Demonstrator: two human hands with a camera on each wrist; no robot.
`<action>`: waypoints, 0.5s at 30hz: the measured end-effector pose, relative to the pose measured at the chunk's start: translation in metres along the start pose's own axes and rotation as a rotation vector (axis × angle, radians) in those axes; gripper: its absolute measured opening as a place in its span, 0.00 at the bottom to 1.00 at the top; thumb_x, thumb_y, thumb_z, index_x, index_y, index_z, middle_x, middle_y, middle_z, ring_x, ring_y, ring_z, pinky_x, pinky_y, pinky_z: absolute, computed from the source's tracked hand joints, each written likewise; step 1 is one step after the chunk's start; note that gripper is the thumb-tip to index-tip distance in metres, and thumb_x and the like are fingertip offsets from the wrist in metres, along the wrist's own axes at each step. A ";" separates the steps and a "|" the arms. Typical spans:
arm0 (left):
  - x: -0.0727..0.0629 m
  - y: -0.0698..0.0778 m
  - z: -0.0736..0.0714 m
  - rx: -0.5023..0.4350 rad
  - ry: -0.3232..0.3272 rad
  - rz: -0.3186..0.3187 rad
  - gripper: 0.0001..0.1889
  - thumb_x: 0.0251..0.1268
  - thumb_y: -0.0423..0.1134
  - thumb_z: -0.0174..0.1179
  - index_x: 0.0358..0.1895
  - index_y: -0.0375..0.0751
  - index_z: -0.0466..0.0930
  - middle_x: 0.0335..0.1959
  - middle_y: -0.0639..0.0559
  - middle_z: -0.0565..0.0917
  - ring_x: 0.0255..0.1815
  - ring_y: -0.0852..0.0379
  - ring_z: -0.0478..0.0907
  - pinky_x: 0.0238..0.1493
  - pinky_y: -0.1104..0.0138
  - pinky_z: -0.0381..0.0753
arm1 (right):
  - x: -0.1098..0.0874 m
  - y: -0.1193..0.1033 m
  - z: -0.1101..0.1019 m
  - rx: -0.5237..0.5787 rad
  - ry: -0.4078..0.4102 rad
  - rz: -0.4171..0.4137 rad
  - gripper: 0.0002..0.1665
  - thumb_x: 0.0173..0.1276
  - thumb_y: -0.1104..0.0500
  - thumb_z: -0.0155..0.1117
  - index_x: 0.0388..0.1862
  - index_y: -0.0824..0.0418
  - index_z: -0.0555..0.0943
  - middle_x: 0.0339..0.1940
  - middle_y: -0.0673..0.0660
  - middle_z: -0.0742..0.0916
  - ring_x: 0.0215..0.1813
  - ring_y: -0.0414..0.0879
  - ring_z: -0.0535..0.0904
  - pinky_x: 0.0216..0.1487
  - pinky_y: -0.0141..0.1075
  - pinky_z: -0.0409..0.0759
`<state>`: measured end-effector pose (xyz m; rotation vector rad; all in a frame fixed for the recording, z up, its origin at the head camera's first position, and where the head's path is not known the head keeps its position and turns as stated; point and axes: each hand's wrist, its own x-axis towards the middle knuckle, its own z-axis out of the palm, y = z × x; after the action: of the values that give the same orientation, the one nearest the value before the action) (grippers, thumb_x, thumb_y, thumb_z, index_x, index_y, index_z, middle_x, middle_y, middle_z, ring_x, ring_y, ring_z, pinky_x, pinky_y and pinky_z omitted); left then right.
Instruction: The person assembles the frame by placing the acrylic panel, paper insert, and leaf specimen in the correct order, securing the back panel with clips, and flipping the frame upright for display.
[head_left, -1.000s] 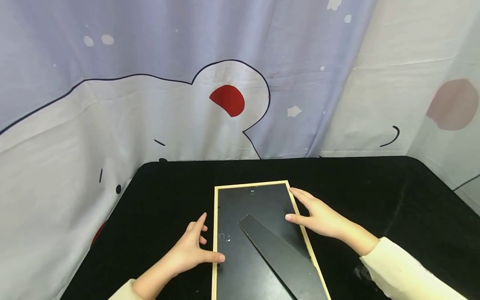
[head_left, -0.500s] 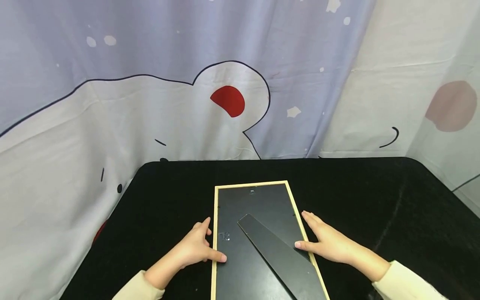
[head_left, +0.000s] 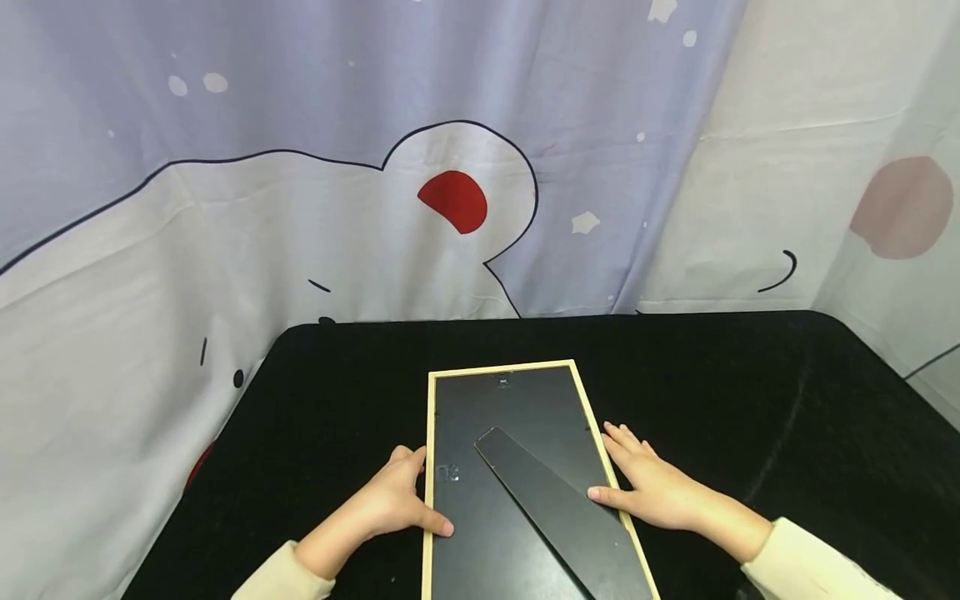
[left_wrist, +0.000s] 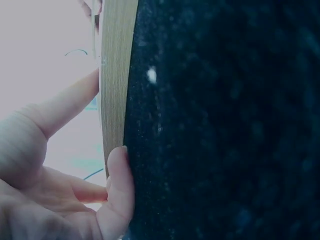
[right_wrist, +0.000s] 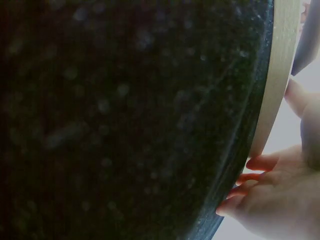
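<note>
A picture frame (head_left: pixel 532 402) with a pale wood rim lies back side up, its front end cut off by the head view's lower border. A black easel leg (head_left: pixel 555 508) slants across its dark backing. My left hand (head_left: pixel 397 496) grips the left rim, thumb over the backing and fingers bent against the outer side; a curled finger (left_wrist: pixel 120 187) presses the wooden edge in the left wrist view. On the opposite rim, my right hand (head_left: pixel 654 483) rests its thumb near the easel leg. Its fingers stretch out straight along the outside, tips beside the wooden edge.
A black cloth (head_left: pixel 750 392) covers the table beneath the frame. Behind it hangs a lavender and white curtain (head_left: pixel 337 225) with a red patch and dark outlines. Small metal fittings (head_left: pixel 448 473) sit on the backing.
My right hand has slid along the right rim toward me. My left hand has moved slightly nearer, its fingers closing in from apart to the left rim. The frame stays in place.
</note>
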<state>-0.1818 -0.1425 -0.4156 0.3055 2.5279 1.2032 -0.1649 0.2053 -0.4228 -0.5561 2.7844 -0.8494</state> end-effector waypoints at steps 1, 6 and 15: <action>0.000 0.000 0.000 0.000 -0.002 0.001 0.47 0.23 0.32 0.82 0.59 0.29 0.72 0.45 0.39 0.67 0.45 0.47 0.69 0.43 0.61 0.73 | 0.000 0.000 0.000 -0.009 0.004 -0.002 0.52 0.63 0.37 0.63 0.71 0.72 0.61 0.73 0.73 0.61 0.74 0.71 0.49 0.67 0.65 0.50; 0.000 0.000 0.001 -0.013 -0.012 0.021 0.47 0.24 0.31 0.81 0.60 0.28 0.71 0.45 0.39 0.67 0.45 0.47 0.69 0.43 0.60 0.73 | 0.000 -0.001 0.003 -0.023 0.036 -0.027 0.51 0.63 0.39 0.65 0.71 0.72 0.62 0.72 0.72 0.63 0.73 0.72 0.51 0.66 0.67 0.51; -0.002 -0.002 0.003 -0.051 -0.008 0.056 0.50 0.23 0.29 0.80 0.62 0.26 0.68 0.45 0.40 0.66 0.42 0.48 0.70 0.43 0.61 0.74 | 0.000 0.002 0.009 0.072 0.070 -0.062 0.49 0.62 0.46 0.67 0.70 0.75 0.61 0.72 0.73 0.62 0.73 0.74 0.48 0.64 0.72 0.44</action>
<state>-0.1788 -0.1426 -0.4188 0.3700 2.4926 1.2816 -0.1630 0.2021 -0.4313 -0.6143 2.7985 -0.9966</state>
